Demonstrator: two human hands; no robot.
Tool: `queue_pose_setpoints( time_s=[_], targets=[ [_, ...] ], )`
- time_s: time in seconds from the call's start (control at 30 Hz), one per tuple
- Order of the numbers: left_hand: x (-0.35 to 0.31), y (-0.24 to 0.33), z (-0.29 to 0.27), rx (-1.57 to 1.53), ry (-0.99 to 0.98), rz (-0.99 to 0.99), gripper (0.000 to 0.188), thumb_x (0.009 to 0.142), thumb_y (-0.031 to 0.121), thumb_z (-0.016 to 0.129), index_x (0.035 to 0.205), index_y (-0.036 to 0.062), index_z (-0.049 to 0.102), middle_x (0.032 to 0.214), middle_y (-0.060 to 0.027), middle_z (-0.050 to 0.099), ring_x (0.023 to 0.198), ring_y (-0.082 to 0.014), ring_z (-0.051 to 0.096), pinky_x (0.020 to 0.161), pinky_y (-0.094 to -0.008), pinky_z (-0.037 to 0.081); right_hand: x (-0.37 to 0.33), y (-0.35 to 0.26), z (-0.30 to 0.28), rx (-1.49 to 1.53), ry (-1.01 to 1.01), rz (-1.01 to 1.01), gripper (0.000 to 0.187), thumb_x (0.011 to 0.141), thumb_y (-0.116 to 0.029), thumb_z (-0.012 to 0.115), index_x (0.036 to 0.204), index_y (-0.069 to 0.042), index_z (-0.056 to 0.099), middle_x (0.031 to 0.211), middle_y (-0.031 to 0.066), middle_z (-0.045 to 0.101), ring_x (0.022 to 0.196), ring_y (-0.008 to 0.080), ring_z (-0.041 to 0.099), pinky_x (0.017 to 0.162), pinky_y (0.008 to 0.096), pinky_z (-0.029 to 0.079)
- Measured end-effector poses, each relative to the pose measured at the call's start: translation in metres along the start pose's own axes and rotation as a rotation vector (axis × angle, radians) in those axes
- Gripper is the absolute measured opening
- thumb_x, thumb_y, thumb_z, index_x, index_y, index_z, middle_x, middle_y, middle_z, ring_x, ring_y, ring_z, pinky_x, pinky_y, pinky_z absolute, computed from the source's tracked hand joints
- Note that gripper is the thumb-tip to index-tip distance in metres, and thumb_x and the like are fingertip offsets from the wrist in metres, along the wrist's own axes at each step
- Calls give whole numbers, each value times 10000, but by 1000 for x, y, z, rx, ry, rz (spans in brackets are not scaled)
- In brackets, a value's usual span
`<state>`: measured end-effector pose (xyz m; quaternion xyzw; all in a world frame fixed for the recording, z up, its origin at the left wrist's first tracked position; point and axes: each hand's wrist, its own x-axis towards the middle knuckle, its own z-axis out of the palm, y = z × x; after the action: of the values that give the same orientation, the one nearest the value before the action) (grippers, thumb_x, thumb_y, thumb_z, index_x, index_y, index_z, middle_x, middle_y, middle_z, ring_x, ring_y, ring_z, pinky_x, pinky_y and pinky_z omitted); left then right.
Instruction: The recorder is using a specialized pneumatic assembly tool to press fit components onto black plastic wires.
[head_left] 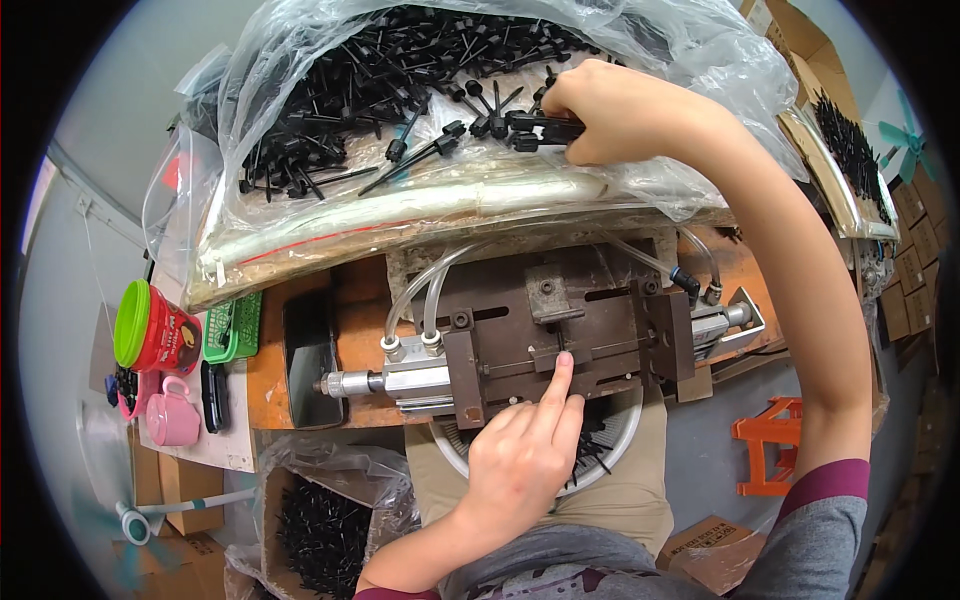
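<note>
My left hand [525,445] rests at the front of a dark metal clamping fixture [500,345]. Its index finger is stretched out, with the tip on a small dark piece in the fixture's middle; the other fingers are partly bent. My right hand [625,112] reaches to the far side, closed around a few black plastic parts [540,130] with thick heads. Its fingertips are partly hidden. Around it, a big heap of similar thin-stemmed black parts [350,90] lies on a plastic-lined box.
Air cylinders [415,385] with clear hoses [437,290] flank the fixture. At left are a phone-like black slab [308,355], a red tub [165,340], a pink cup [173,415] and a green basket [240,325]. A white basket [632,425] sits below; an orange stool [765,445] stands right.
</note>
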<state>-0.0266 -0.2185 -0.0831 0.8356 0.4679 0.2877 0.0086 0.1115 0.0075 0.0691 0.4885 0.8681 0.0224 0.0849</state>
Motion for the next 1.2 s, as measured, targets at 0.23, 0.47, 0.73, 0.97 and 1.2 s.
queue_pose_setpoints(
  time_s=[0.23,0.47,0.73,0.97,1.2],
  targets=[
    [3,1,-3,-12,-46,5,257,751,145,811,961,38,709,1278,-174,669,637,-183,681,616,-260,539,-24,30,17,-19,464,-262,260,867,-152,734,1067,10,693,945,193,703,921,370,677,812,426,534],
    [16,-4,-39,-791,160,-277,457,849,99,778,1261,-24,622,1353,-216,599,752,-177,712,674,-269,607,-77,7,40,90,820,-551,253,737,-35,699,980,-8,636,905,125,663,820,331,654,722,399,541],
    [24,-30,-75,-1183,116,-383,448,731,-76,803,1161,-77,678,1061,-207,691,886,-199,691,756,-280,599,-131,-41,82,31,841,-699,293,684,-121,685,931,34,653,974,159,670,754,198,629,600,277,515],
    [-3,-1,-70,-650,142,-229,383,606,51,927,944,20,749,943,-114,693,835,-220,686,765,-337,570,-130,-19,93,135,915,-532,326,646,-74,688,940,63,656,998,197,680,713,263,635,601,329,536],
    [-18,1,-1,-239,67,-56,249,732,74,813,963,29,729,1295,-144,666,651,-187,687,609,-252,543,-139,-24,106,340,998,-457,353,657,-46,719,980,93,691,1015,220,691,685,284,642,559,332,511]
  ],
)
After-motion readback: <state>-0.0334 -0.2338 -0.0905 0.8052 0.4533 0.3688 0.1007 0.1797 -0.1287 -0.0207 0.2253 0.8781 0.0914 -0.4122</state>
